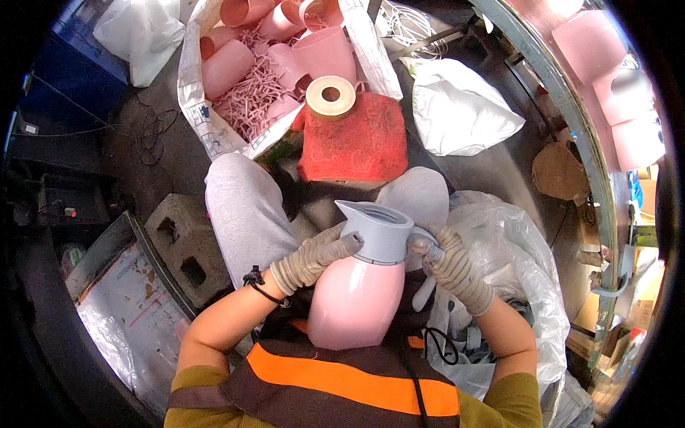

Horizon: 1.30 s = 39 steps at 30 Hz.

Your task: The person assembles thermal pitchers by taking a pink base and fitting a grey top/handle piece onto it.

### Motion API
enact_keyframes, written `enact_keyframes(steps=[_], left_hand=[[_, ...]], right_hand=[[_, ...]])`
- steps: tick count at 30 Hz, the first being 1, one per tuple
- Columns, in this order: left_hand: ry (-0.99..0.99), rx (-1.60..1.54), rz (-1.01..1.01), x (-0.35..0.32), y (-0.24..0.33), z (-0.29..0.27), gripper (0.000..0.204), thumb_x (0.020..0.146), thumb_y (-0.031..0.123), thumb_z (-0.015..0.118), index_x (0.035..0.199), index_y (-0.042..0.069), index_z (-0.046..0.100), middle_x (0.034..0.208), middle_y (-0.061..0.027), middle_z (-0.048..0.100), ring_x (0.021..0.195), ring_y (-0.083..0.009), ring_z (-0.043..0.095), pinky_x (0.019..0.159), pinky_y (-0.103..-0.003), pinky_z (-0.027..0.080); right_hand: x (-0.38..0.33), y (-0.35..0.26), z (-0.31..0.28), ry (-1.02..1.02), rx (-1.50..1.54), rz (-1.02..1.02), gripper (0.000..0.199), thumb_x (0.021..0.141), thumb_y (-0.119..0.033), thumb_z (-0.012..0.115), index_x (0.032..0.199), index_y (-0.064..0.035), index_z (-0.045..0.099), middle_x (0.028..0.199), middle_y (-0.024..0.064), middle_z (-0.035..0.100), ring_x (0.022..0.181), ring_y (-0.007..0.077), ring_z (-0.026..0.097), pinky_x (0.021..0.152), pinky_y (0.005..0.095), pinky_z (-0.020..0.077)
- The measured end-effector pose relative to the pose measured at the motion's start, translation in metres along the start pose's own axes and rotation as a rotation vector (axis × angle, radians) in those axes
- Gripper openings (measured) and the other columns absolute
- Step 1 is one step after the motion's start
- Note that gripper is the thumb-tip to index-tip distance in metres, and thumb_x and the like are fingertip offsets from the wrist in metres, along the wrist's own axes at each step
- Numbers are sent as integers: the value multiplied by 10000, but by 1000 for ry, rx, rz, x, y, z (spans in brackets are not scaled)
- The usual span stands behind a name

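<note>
A pink thermos jug [357,303] with a grey spouted collar [378,250] stands tilted in front of my body, its mouth toward the far side. My left hand [310,260], in a grey knit glove, is closed round the collar's left side, the thumb pressed on its front near the spout. On the other side my right hand [453,267], also gloved, has its fingers wrapped at the grey handle. Part of that handle is hidden by the glove. Beyond the jug, a red cloth [357,146] covers a low support between my knees, and a tan ring with a hole [330,96] lies on it.
A white-walled bin [191,103] at the far side holds several pink jug shells and pink strips. To the right are a clear plastic bag [514,235] with grey parts, a white sack [460,107] and a bench edge [596,164]. A concrete block [187,239] sits left.
</note>
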<state>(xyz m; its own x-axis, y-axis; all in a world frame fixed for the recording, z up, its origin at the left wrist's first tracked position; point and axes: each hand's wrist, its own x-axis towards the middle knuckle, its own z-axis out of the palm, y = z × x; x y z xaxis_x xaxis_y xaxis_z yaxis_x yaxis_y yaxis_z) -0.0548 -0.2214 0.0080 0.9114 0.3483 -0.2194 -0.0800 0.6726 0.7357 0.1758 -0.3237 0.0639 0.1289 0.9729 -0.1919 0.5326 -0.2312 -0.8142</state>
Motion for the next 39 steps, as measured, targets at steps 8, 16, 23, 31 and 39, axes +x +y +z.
enact_keyframes(steps=[8,16,23,31,39], left_hand=[[0,121,-292,-37,4,-2,775,908,541,545,1427,1,347,1345,-110,486,1241,-169,439,1082,-318,312],[-85,137,-667,-69,3,-11,784,920,676,384,1412,65,401,1238,-107,585,1000,-165,596,759,-249,495],[146,265,-692,-34,42,0,884,846,812,240,1368,141,481,1215,-88,603,924,-184,613,703,-278,499],[331,52,11,112,86,-74,631,951,559,463,1345,67,481,1230,-97,619,1114,-187,591,958,-318,482],[582,-69,152,124,96,-59,646,969,562,406,1331,39,519,1238,-98,610,1090,-180,565,983,-294,422]], right_hand=[[-2,-15,-25,-213,91,305,454,904,-407,608,1141,-20,618,865,122,674,798,232,649,720,363,504],[-33,-13,-33,-161,377,297,730,636,-275,874,1242,-16,560,1003,105,685,915,155,646,815,308,522],[-36,-35,-50,36,416,89,756,596,-170,901,1239,-23,532,1070,129,666,966,191,646,785,310,544],[82,-21,-61,342,-372,-623,723,615,-392,872,1150,-48,526,867,143,658,780,320,663,698,395,539],[132,-2,-69,293,-346,-606,664,634,-412,855,1104,-52,555,857,111,666,756,301,667,688,397,526]])
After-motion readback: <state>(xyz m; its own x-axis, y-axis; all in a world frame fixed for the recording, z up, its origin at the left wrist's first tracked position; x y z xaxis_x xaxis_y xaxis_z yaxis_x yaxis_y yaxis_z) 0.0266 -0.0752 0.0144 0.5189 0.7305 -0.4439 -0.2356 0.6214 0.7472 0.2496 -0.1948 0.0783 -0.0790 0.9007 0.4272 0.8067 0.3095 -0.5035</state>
